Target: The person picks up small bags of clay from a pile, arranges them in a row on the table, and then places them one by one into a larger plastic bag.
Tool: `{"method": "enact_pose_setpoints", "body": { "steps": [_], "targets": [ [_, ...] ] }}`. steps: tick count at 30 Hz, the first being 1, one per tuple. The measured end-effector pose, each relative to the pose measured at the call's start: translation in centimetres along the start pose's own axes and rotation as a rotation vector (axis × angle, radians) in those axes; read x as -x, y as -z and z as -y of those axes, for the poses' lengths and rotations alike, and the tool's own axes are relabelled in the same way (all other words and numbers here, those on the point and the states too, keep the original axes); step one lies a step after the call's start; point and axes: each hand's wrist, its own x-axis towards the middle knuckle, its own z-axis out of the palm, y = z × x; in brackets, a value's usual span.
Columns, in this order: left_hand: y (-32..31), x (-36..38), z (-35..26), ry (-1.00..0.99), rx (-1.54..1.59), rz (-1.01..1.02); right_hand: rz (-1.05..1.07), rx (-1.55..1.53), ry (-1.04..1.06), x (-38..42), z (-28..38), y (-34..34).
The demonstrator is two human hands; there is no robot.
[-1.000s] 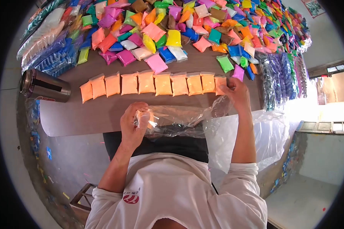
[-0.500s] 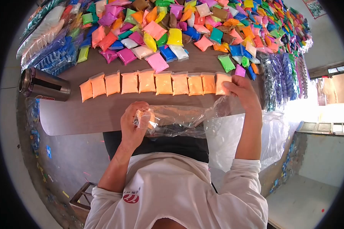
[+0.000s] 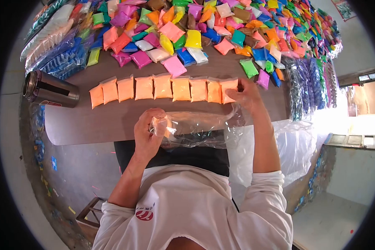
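Head camera: A person in a white long-sleeved shirt sits at a brown table [image 3: 112, 121]. The left hand [image 3: 148, 135] is closed around one end of a clear plastic bag [image 3: 196, 127], which lies along the table's near edge, just below a row of orange packets [image 3: 162, 88]. The right hand [image 3: 248, 95] rests at the right end of that row, fingers pinching the last orange packet [image 3: 229, 89]. Beyond the row, farther from the table's near edge, lies a heap of multicoloured packets [image 3: 204, 29]. A steel flask [image 3: 50, 89] lies on its side at the table's left end.
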Motion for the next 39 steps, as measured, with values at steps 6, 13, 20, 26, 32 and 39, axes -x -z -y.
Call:
{"method": "enact_pose_setpoints", "body": {
  "steps": [6, 13, 20, 26, 32, 39],
  "targets": [
    [0.1, 0.0, 0.0, 0.004, -0.006, -0.002, -0.468, -0.410, -0.009, 3.2, 0.3, 3.1],
    [-0.3, 0.0, 0.0, -0.010, -0.071, -0.032, -0.258, -0.414, 0.384, 16.1, 4.4, 2.5],
    [-0.1, 0.0, 0.3, 0.026, 0.015, -0.001, -0.292, 0.098, 0.489, 14.5, 8.9, -8.6],
    [0.2, 0.3, -0.4, 0.095, 0.054, 0.008, -0.556, 0.113, 0.667, 13.0, 7.8, -13.0],
    [0.5, 0.1, 0.0, 0.057, 0.069, 0.031, -0.472, 0.228, 0.535, 12.3, 6.4, -15.5],
    [0.5, 0.2, 0.5, 0.053, 0.141, 0.008, 0.062, 0.002, 0.316, 13.0, 8.5, -13.3]
  ]
}}
